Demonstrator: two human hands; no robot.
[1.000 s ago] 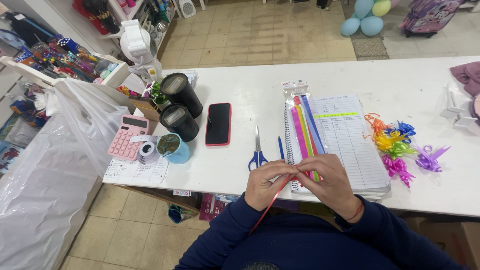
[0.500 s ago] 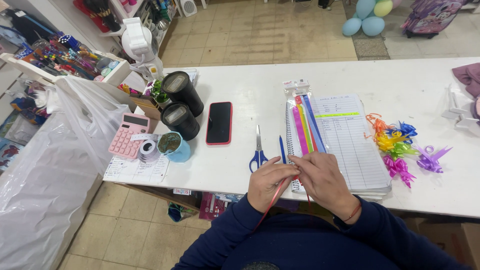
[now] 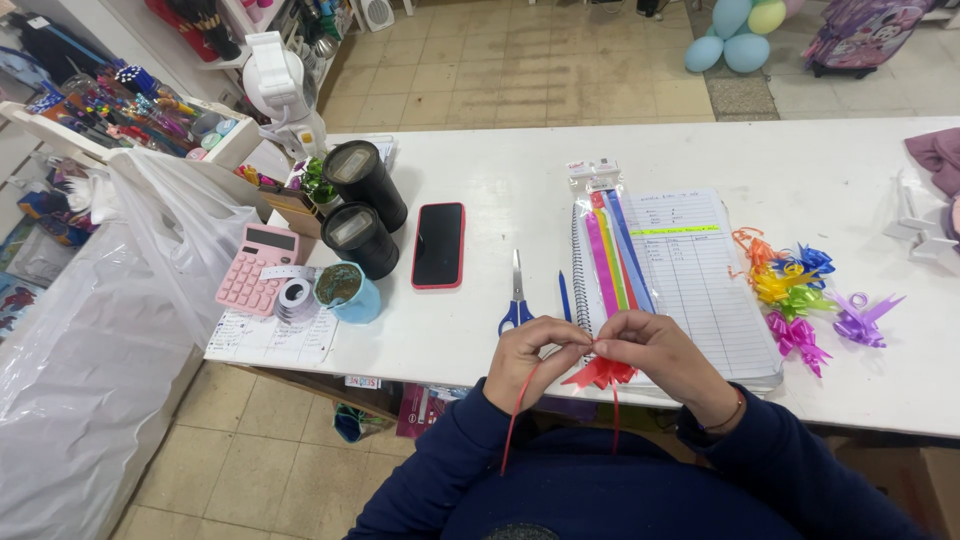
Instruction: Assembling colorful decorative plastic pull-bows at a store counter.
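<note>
Both the left hand (image 3: 535, 352) and right hand (image 3: 655, 352) pinch a thin red plastic pull-ribbon bow (image 3: 600, 373) above the white tabletop (image 3: 500, 160). It looks light, limp and slippery, best gripped at its gathered centre and trailing strings

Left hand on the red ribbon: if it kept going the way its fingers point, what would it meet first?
The left hand points right, so it would likely first meet the right hand, already close at the red ribbon bow.

Red ribbon bow (image 3: 603, 373) between the hands: thin glossy plastic ribbon, as are the finished bows (image 3: 795, 290) and the strips in the clear, shiny film packet (image 3: 610, 245). Desk (image 3: 520, 170): smooth white laminate, faint sheen; notebook (image 3: 700, 280) of matt ruled paper. Scissors (image 3: 516, 295): bright metal blades, blue plastic handles; phone (image 3: 440, 243) glossy black glass, red case.
</note>
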